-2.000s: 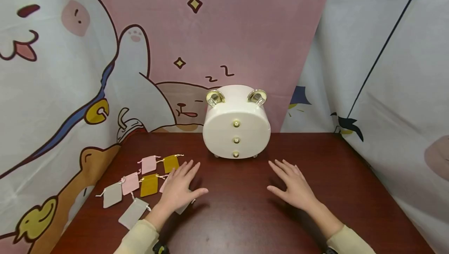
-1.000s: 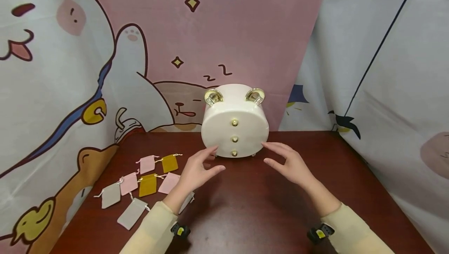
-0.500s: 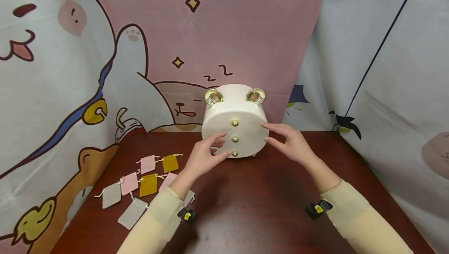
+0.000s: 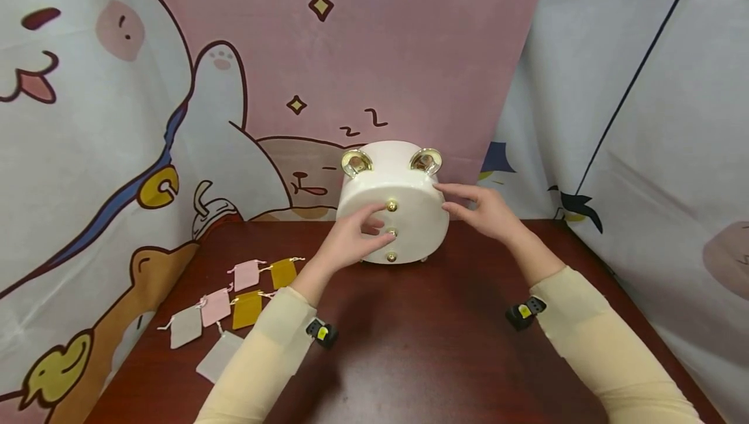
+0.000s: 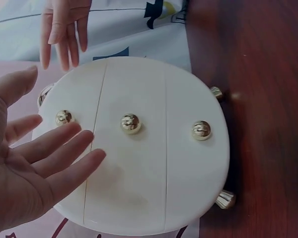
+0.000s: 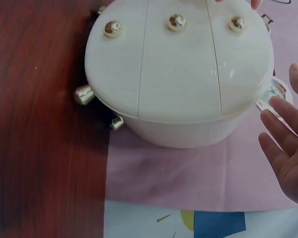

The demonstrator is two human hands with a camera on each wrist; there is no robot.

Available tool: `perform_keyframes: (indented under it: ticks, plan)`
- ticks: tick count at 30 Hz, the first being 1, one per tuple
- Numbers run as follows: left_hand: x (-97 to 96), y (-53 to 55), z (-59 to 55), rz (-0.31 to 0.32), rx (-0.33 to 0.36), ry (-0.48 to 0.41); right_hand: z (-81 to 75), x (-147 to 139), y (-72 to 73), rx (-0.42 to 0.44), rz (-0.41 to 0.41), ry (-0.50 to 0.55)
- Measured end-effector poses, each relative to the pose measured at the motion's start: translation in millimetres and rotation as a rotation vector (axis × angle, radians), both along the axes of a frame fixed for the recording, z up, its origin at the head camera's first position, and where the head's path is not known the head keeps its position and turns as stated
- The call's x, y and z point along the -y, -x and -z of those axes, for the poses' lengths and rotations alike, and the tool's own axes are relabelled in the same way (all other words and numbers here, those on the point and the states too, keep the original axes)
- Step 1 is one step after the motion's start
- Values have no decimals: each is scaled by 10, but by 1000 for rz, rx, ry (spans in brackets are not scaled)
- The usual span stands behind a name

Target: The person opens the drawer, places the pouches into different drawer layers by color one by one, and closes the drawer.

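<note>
A white oval jewellery box point(image 4: 418, 232) stands on short gold feet at the back of the table. Gold round ears top it, and seams in the left wrist view divide its front into three drawers, each with a gold knob point(image 5: 130, 123). My left hand point(image 4: 350, 235) reaches in front of the box, its fingers spread near the top and middle knobs and holding nothing. At the box's upper right edge, my right hand point(image 4: 487, 212) also stays open. In the right wrist view the fingers point(image 6: 283, 134) lie beside a gold ear point(image 6: 275, 96).
Several small drawstring pouches lie at the left of the dark red table point(image 4: 421, 359): pink point(image 4: 215, 307), mustard point(image 4: 247, 310) and grey point(image 4: 186, 326). My left sleeve covers part of this group. A printed cloth point(image 4: 409, 53) hangs behind the box and along both sides.
Both hands have moved forward and up from over the table to the front of the box, the left also rightward. The box and pouches have stayed put.
</note>
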State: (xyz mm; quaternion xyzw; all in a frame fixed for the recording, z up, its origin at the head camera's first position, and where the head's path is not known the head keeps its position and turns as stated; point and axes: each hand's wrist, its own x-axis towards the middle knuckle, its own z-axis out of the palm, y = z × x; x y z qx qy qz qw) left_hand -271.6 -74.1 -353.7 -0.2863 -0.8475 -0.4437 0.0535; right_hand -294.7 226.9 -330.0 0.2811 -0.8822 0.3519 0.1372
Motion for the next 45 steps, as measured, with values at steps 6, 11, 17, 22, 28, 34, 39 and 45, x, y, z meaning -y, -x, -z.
perform_keyframes:
  ticks: [6,11,17,22,28,34,39,45]
  plan:
    - [-25,118,-60,-13,82,3,-15,-14,169,84,50,21]
    - [-57,193,-51,8,170,-97,-4,17,286,151,77,53]
    - [-114,255,-22,17,221,-196,-4,98,393,188,106,85]
    - [-157,300,8,7,228,-236,4,141,452,218,116,102]
    - [-205,343,66,0,266,-298,48,130,514,276,93,141]
    - [-258,353,84,-10,302,-343,-22,170,433,316,68,155]
    - [-286,365,94,-28,307,-388,-153,237,297,338,51,142]
    - [-306,385,103,-31,301,-427,81,109,558,321,44,161]
